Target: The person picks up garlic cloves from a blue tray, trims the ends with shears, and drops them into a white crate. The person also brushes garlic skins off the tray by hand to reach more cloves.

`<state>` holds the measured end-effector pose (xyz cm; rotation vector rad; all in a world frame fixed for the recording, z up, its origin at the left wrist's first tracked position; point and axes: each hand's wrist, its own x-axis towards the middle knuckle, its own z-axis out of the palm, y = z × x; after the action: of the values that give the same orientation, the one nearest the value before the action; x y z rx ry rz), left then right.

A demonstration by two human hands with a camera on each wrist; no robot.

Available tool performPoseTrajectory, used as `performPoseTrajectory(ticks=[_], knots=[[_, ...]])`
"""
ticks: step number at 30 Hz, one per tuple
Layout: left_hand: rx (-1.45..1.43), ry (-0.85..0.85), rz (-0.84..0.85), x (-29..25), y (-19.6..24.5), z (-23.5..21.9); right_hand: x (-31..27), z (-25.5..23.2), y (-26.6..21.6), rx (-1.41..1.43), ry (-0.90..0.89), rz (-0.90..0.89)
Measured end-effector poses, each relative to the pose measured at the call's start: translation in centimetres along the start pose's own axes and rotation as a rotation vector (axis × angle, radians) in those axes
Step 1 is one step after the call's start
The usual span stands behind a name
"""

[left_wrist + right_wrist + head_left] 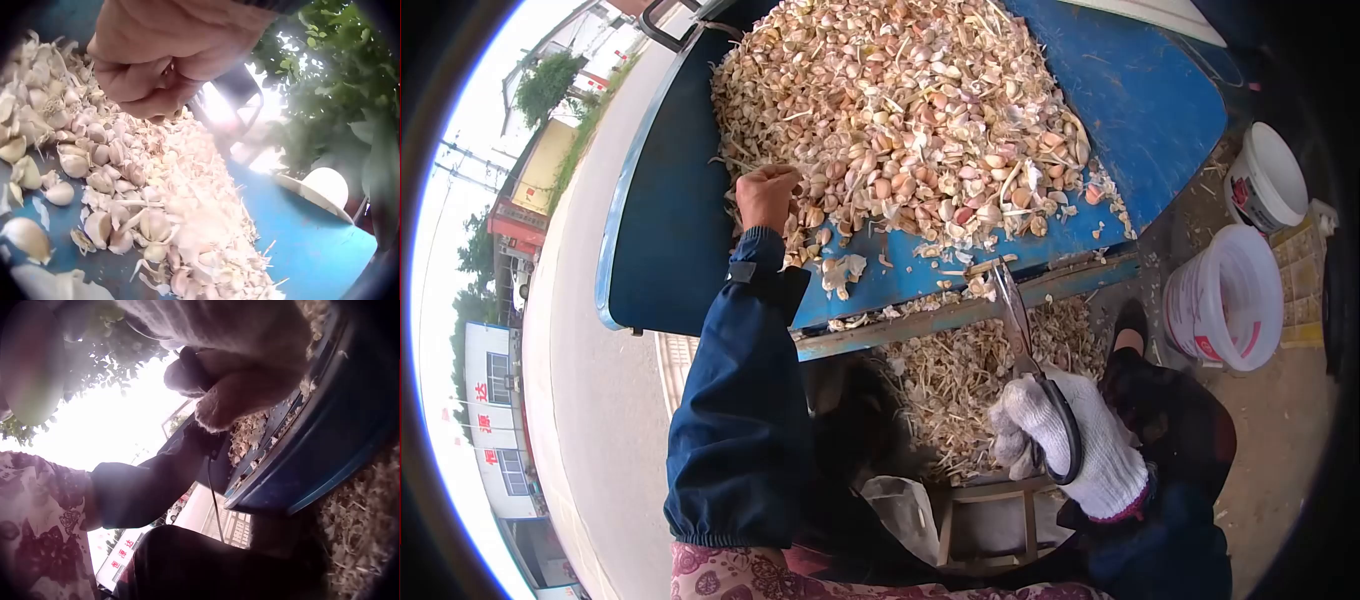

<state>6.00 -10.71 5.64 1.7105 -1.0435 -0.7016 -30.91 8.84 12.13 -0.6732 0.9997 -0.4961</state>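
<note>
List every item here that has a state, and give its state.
Scissors: held, blade gap unclear
Right hand: gloved, gripping them
Left hand: bare, fingers curled, any hold unclear
Garlic: loose, heaped
Blue tray: partly covered
Scraps: heaped, lower down
Near bucket: lidless
Far bucket: lidless

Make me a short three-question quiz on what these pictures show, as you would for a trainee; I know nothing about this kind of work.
1. Multiple choice: what does the gloved right hand hold?
a) a spoon
b) scissors
c) a brush
2. True or false: the left hand is bare.
3. Fill the gap: the heap of garlic lies on a ____ surface.

Key:
1. b
2. True
3. blue
</note>
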Motion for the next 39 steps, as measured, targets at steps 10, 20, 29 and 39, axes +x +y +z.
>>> performPoseTrajectory(ticks=[10,20,29,39], knots=[[1.116,-0.051,0.564,3.7,-3.8,3.4,0.3,-0.5,0.2,-0.024,0.005,-0.019],[0.945,-0.052,0.593,1.1,-5.9,1.8,-0.3,-0.5,0.1,-0.083,-0.016,-0.02],[0.839,-0.16,0.552,-0.1,-5.1,1.9,-0.1,0.3,-0.1,-0.011,0.07,-0.079],[0.772,-0.207,0.424,-0.8,-4.5,2.4,0.2,0.2,0.1,-0.204,0.083,-0.162]])
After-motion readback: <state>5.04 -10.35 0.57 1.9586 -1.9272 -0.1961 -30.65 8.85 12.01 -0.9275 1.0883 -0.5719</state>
